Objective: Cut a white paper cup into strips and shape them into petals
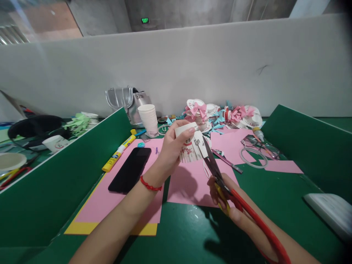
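Note:
My left hand point(176, 141), with a red string bracelet on the wrist, grips a white paper cup point(188, 146) above the table. Narrow slits run along the cup's wall, splitting it into strips, and some red and black print shows on it. Closed around the handles of a pair of scissors point(218, 176) with red and yellow grips is my right hand point(224, 194). The blades stand slightly apart at the cup's right side, with a strip of the wall beside or between them; I cannot tell exactly which. Pink paper point(187, 187) lies below.
Left are a black phone point(130, 170) and a yellow glue stick point(118, 154). Behind stand stacked paper cups point(147, 117), a silver bag point(128, 101) and paper-flower crafts point(200, 112). Eyeglasses point(264, 145), a tape ring point(253, 157) and a pen-like tool point(228, 161) lie right. Green dividers point(316, 143) flank the space.

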The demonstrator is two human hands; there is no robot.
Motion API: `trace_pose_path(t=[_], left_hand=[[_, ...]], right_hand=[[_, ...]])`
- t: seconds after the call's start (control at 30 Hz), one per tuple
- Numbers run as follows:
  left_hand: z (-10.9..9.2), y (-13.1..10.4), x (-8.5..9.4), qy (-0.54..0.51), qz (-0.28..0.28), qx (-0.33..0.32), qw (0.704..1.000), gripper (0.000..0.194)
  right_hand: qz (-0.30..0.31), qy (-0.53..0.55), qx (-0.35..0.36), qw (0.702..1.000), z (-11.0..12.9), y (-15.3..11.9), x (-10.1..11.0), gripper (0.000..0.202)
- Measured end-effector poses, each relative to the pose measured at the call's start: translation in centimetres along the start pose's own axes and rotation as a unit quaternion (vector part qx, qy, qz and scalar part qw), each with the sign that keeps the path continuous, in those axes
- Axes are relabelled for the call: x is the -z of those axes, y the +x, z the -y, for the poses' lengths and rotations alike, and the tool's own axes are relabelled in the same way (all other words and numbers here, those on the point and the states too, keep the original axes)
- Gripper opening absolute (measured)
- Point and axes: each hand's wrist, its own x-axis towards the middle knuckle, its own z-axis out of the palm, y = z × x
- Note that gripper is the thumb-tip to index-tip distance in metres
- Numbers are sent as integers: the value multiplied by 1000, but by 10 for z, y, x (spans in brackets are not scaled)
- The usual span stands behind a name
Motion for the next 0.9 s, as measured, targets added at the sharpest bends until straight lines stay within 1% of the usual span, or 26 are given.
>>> trace_pose_path(t=[0.2,0.47,0.6,0.77,0.9], left_hand=[[3,-3,-2,16,6,16,1000,28],[4,-2,-4,6,2,4,1000,26],[3,-2,-4,2,5,0,1000,24],[3,-3,-4,-1,8,-1,1000,23],[3,-3,-4,-3,11,2,1000,22]], right_hand=[[-6,41,-5,999,-2,4,-1,64],[3,56,-6,998,-6,5,-1,60],[-5,47,-8,999,-4,5,-1,63],[-10,52,4,999,-5,5,-3,58],[-11,54,-6,998,-8,6,-3,61]])
